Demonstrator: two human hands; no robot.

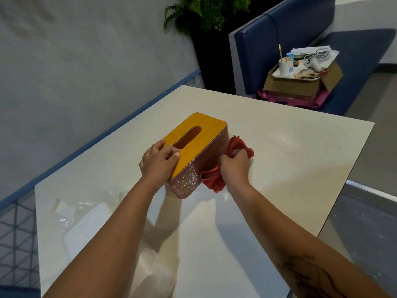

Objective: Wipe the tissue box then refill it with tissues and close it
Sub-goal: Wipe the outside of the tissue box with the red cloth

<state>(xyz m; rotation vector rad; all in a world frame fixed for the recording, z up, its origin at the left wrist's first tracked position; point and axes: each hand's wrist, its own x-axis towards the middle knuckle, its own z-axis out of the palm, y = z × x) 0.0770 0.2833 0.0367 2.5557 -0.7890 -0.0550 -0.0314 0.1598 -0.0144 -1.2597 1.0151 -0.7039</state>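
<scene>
The tissue box [204, 134] stands in the middle of the white table [300, 151]. It has a yellow wooden lid with an oval slot and speckled reddish-brown sides. My left hand [159, 162] grips the near left end of the lid, thumb on top beside the slot. My right hand [235, 168] holds a bunched red cloth [214, 179] against the box's right side wall. Packs of white tissues in clear plastic [86, 224] lie on the near left of the table, partly hidden by my left forearm.
Beyond the table's far edge a blue bench [279, 39] carries a cardboard box with a tray, a cup and papers [300, 69]. A potted fern [206, 14] stands behind. A grey wall runs along the left; the table's right edge drops to the floor.
</scene>
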